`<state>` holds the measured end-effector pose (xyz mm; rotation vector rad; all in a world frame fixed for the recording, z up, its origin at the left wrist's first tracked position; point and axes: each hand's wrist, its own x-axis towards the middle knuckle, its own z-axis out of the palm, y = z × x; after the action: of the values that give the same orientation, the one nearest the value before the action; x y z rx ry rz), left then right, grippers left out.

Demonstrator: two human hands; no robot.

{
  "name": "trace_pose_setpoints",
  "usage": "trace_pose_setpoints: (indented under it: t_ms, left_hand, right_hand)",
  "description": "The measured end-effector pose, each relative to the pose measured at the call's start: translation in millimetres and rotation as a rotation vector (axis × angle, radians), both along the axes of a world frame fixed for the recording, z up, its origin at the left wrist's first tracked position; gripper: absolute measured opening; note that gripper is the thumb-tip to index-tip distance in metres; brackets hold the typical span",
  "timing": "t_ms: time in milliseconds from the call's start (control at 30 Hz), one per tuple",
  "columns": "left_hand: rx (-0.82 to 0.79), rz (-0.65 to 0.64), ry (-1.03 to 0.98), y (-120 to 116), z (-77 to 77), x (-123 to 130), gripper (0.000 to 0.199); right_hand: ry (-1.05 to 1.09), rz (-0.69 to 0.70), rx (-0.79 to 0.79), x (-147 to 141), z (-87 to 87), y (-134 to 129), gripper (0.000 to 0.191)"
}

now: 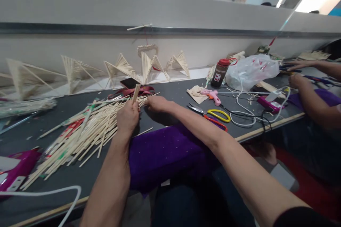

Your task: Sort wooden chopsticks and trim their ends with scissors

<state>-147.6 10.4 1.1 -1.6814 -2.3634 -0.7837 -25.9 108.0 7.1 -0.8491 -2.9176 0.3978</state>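
Observation:
Upright in my left hand [128, 115] is a short bundle of wooden sticks [136, 93], its top ends showing above the fist. Close beside it, my right hand [156, 104] has its fingers pressed together at the right ends of a large heap of loose wooden sticks [102, 122]; what they pinch is too small to make out. The heap spreads to the left over the dark table [170, 95], partly on plastic wrappers. A purple cloth [165, 149] hangs over the table edge below my wrists. Behind the heap lies a dark red strap [133, 91].
Fan-shaped stick models [124, 66] stand along the wall. Scissors [218, 115], a pink glue gun [211, 95], a bottle [220, 73], a plastic bag [252, 71] and white cables lie right. A magenta device [22, 166] is front left. Another person's hands [299, 79] work far right.

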Motion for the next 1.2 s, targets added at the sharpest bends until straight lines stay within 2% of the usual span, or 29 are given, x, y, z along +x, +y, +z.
trace_pose_setpoints:
  t_ms: [200, 267, 333, 433, 567, 700, 800, 867, 967, 1067, 1200]
  left_hand:
    - [0.013, -0.088, 0.000, -0.6, 1.0, 7.0, 0.030]
    - [0.016, -0.094, -0.002, -1.2, 1.2, 8.5, 0.031]
    - [0.009, -0.080, 0.000, -1.6, 0.6, 9.2, 0.033]
    - [0.009, -0.072, 0.008, -1.5, -1.7, 8.8, 0.032]
    - [0.033, -0.083, 0.013, -0.5, -4.4, 6.9, 0.032]
    - [0.060, -0.059, -0.007, -0.2, -4.5, 4.1, 0.031]
    - [0.101, -0.039, -0.031, -0.4, -3.7, 1.4, 0.029]
    - [0.136, -0.032, -0.047, -0.8, -2.6, -0.1, 0.028]
    - [0.205, -0.027, -0.075, -1.8, -0.1, -1.7, 0.027]
    - [0.280, -0.026, -0.133, -3.9, 2.2, -3.0, 0.030]
    - [0.333, -0.030, -0.213, -6.4, 2.1, -4.8, 0.032]
  right_hand:
    - [-0.281, -0.250, 0.369, 92.4, 9.8, 28.1, 0.028]
    - [-0.365, -0.321, 0.446, 121.6, 9.1, 37.2, 0.031]
    - [-0.396, -0.350, 0.455, 142.3, 5.8, 44.8, 0.030]
    - [-0.400, -0.343, 0.461, 158.1, -1.1, 53.5, 0.030]
    - [-0.408, -0.332, 0.505, 165.5, -6.2, 65.7, 0.028]
    - [-0.442, -0.404, 0.521, 171.2, -6.1, 78.3, 0.027]
    - [-0.444, -0.446, 0.531, 166.4, -3.5, 78.4, 0.028]
    - [-0.394, -0.430, 0.560, 152.2, -1.2, 71.5, 0.029]
    - [-0.286, -0.326, 0.555, 113.3, 0.9, 55.9, 0.030]
    - [-0.234, -0.236, 0.432, 66.8, -1.4, 46.1, 0.031]
    - [-0.152, -0.309, 0.301, 22.7, -11.8, 50.1, 0.036]
